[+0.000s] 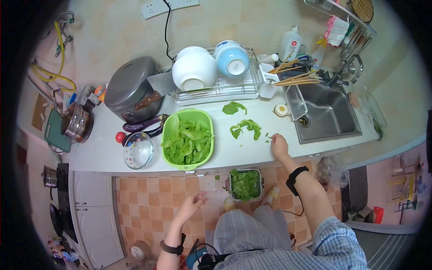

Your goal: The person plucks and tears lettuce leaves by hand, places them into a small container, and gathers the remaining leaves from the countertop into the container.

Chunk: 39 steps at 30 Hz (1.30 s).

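My right hand (pixel 279 146) is at the counter's front part, its fingers pinched beside small green leaf bits (pixel 267 136); whether something is between the fingertips is too small to tell. To its left lie torn lettuce leaves (pixel 250 128) and another leaf piece (pixel 233 107). My left hand (pixel 194 203) hangs over the floor in front of the counter, fingers apart and holding nothing. Nearest to it on the counter is a green basket (pixel 211 148) full of lettuce leaves (pixel 188 140). On the floor between my feet, a bin (pixel 261 184) holds more leaves (pixel 245 183).
A glass bowl (pixel 139 150), eggplants (pixel 143 126) and a tomato (pixel 120 137) lie left of the basket. Behind stand a grey cooker (pixel 130 85), a cleaver (pixel 160 85) and a dish rack (pixel 216 95) with bowls. A sink (pixel 330 112) is at right.
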Motion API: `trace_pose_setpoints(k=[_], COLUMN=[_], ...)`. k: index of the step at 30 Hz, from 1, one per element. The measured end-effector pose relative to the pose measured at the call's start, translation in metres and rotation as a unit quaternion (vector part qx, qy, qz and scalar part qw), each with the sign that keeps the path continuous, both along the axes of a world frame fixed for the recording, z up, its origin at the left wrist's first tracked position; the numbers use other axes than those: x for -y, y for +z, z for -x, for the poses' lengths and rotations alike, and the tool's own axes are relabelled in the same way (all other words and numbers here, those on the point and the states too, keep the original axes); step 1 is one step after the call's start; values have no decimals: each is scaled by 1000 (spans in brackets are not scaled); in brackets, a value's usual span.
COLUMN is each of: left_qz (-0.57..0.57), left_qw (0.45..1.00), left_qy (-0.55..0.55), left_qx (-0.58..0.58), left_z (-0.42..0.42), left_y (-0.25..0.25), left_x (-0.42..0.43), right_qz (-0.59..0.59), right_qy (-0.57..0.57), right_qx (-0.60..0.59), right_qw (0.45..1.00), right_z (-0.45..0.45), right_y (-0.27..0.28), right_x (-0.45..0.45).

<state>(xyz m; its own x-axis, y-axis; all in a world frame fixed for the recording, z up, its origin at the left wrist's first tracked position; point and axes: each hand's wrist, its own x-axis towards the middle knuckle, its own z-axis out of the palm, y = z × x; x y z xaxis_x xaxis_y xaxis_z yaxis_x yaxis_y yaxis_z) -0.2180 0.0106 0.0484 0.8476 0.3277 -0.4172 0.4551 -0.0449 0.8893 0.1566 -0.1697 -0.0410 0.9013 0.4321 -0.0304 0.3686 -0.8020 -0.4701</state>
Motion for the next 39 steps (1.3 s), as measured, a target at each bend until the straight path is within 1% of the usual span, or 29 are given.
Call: trace_pose_setpoints(k=[2,4,5,7,8,10,11,13,14,16,17,19,23,25,26,28,29,31,32,34,35,37,38,39], left_qz=[8,15,15,16,15,13,2,-8,-1,7,8,5,19,32,37,42,42,40,35,30,40,49,45,40], left_qw=[1000,1000,1000,999,1000,1000,999,998,998,998,998,998,998,998,998,997,997,997,997,997,998,998,998,998], left_qy=[8,13,6,-2,-5,-9,-30,-49,-52,-55,-55,-57,-60,-52,-50,-48,-49,-51,-53,-55,-47,-39,-43,-47], left_qx=[-11,-19,-25,-29,-24,-17,-21,-25,-26,-28,-32,-37,-27,-21,-27,-34,-33,-33,-34,-37,-34,-32,-31,-30], left_z=[18,23,25,24,23,19,19,17,17,16,14,9,7,7,7,7,7,3,1,-1,-2,-4,-5,-6], left_y=[-20,-25,-26,-28,-31,-35,-37,-39,-39,-39,-38,-35,-35,-39,-40,-42,-43,-40,-37,-35,-37,-38,-37,-37], left_x=[-3,-5,-5,-5,-5,-7,-7,-7,-7,-6,-7,-8,-6,-6,-6,-5,-4,-5,-5,-4,-4,-3,-3,-3], right_qz=[-9,15,16,-28,-28,-46,-46,-141,-141,-184,-185,-130,-93,-115,-114,-156,-157,-113,-115,-140,-141,-101,-101,-71], right_qy=[7,24,24,48,48,71,71,20,21,86,85,97,95,76,77,136,136,111,111,77,77,78,78,102], right_qx=[-21,24,26,130,132,16,17,0,-1,34,33,7,-1,90,89,180,179,0,0,-68,-68,12,12,14], right_qw=[1000,999,999,990,990,996,996,990,990,979,979,987,991,986,986,962,962,987,987,985,985,992,992,992], right_z=[-2,-1,-1,0,1,2,3,8,9,10,12,15,13,11,9,5,4,3,3,5,5,7,7,7], right_y=[-1,7,7,4,3,3,2,5,6,7,7,13,11,18,17,11,8,4,2,2,1,-3,-4,-2], right_x=[0,5,7,13,15,14,14,9,5,-1,-3,-7,-11,-14,-15,-19,-20,-28,-31,-35,-36,-38,-36,-35])
